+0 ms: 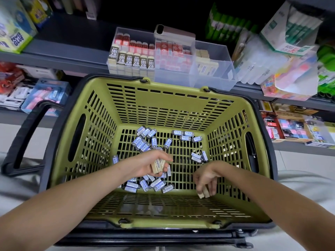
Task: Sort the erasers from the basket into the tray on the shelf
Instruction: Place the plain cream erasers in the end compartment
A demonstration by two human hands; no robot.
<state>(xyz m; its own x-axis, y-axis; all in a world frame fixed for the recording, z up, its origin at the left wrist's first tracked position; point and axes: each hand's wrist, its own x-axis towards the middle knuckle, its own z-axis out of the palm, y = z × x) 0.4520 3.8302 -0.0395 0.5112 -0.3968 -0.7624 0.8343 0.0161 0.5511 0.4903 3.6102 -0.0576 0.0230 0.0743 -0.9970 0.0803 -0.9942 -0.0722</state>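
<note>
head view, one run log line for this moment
left hand: grips beige rectangular erasers | right hand: pinches beige erasers | olive slotted plastic basket: holds blue-labelled erasers | clear plastic tray: part filled

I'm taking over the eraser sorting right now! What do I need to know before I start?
Left hand: grips beige erasers over the basket floor.
Right hand: fingers pinch small beige erasers near the basket's near wall.
Basket: many blue-labelled erasers lie scattered on its floor.
Tray on the shelf: 2B and red erasers on the left, red in the middle, some beige ones on the right.
Done: tray partly stocked.
Left: put the held erasers in the tray, probably with the beige ones, then sort the blue-labelled ones.
</note>
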